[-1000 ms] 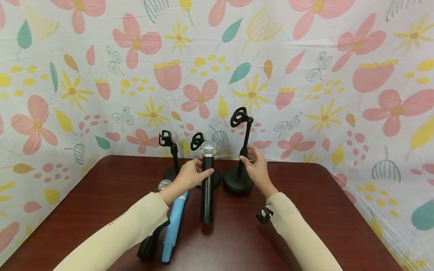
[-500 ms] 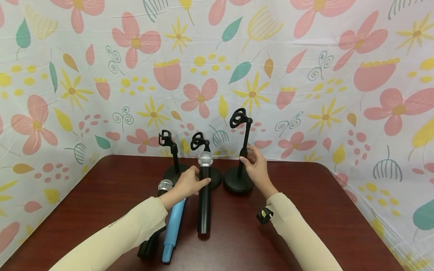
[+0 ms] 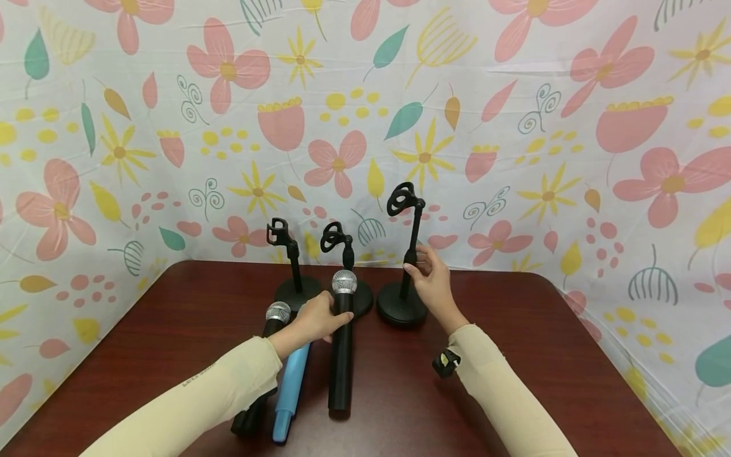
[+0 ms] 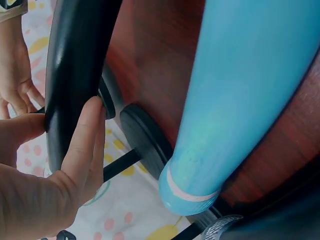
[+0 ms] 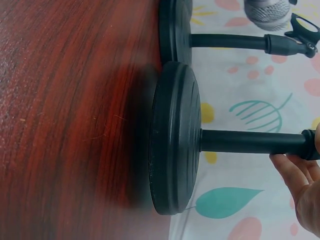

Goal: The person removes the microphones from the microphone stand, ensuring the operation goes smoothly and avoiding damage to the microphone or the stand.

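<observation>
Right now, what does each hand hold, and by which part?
Left hand grips the black microphone just below its head; right hand pinches the tallest stand's pole.

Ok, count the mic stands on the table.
3. Left stand and middle stand behind the mics; right stand is gripped at the pole by the right hand. None seems hidden.

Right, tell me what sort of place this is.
Probably a staged tabletop set, not a lived-in room. A flower-patterned cloth backdrop walls in a dark reddish wooden table. On it stand three black round-based microphone stands, and three handheld microphones lie near them, one with a black body and silver mesh head.
</observation>
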`<state>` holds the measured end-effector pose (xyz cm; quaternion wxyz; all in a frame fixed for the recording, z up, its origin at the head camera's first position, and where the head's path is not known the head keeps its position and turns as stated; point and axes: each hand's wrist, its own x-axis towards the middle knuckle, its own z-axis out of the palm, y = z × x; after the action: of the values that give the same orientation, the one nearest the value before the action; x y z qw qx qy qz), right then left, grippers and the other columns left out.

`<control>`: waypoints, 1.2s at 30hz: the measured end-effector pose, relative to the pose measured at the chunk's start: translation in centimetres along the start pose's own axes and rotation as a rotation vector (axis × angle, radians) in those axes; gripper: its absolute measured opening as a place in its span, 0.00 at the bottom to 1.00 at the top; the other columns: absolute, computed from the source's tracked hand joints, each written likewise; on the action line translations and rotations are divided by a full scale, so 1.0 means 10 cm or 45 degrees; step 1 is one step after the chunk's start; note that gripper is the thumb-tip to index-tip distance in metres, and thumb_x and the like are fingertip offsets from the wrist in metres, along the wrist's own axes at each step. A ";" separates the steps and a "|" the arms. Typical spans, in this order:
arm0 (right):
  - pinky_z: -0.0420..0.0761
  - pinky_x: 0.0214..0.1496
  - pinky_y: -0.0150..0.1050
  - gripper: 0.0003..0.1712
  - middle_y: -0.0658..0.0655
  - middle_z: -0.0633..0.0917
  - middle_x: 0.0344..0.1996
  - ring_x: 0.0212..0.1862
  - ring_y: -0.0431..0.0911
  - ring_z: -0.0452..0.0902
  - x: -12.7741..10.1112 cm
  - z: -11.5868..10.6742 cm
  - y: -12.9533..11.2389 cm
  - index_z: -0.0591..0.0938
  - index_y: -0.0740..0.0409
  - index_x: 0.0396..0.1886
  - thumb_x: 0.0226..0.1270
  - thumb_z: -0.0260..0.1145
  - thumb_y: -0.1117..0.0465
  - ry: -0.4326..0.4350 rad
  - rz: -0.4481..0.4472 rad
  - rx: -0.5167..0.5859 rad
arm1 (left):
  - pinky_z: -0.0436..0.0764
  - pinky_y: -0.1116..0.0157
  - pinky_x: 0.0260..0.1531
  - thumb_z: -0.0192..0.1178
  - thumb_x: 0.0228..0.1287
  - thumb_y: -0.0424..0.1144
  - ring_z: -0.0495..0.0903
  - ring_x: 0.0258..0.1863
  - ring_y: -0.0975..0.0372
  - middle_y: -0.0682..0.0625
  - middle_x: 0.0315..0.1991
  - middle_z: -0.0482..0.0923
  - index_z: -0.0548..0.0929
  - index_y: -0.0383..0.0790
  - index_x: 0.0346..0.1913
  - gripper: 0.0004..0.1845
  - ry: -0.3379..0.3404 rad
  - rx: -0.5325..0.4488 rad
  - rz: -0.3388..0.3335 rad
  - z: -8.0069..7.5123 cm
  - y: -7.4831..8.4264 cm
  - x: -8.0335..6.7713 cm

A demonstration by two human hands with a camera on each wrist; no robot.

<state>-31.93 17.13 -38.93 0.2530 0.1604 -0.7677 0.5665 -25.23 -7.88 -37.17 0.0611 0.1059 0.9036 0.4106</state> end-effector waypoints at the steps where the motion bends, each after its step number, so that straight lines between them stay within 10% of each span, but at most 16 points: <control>1: 0.80 0.40 0.28 0.23 0.70 0.80 0.42 0.46 0.61 0.81 0.00 0.00 0.01 0.73 0.70 0.58 0.63 0.65 0.72 0.001 -0.006 0.002 | 0.83 0.60 0.22 0.65 0.63 0.42 0.82 0.15 0.57 0.45 0.24 0.76 0.72 0.30 0.40 0.18 -0.011 -0.009 -0.006 0.01 -0.01 -0.01; 20: 0.81 0.47 0.50 0.23 0.73 0.79 0.43 0.47 0.64 0.79 -0.05 -0.01 -0.28 0.72 0.74 0.58 0.63 0.64 0.74 -0.029 0.033 -0.025 | 0.82 0.63 0.16 0.63 0.62 0.36 0.82 0.15 0.54 0.42 0.23 0.76 0.76 0.25 0.36 0.13 -0.165 -0.105 -0.057 0.17 -0.14 -0.12; 36: 0.82 0.41 0.37 0.23 0.70 0.81 0.42 0.45 0.61 0.81 -0.07 0.00 -0.13 0.73 0.70 0.58 0.63 0.65 0.72 -0.031 0.016 -0.037 | 0.82 0.63 0.16 0.63 0.63 0.35 0.82 0.16 0.52 0.41 0.24 0.74 0.75 0.22 0.39 0.15 -0.232 -0.050 -0.089 0.23 -0.18 -0.21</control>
<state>-30.66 16.69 -38.31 0.2424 0.1589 -0.7799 0.5548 -23.01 -7.87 -39.98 0.1594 0.1100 0.8891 0.4146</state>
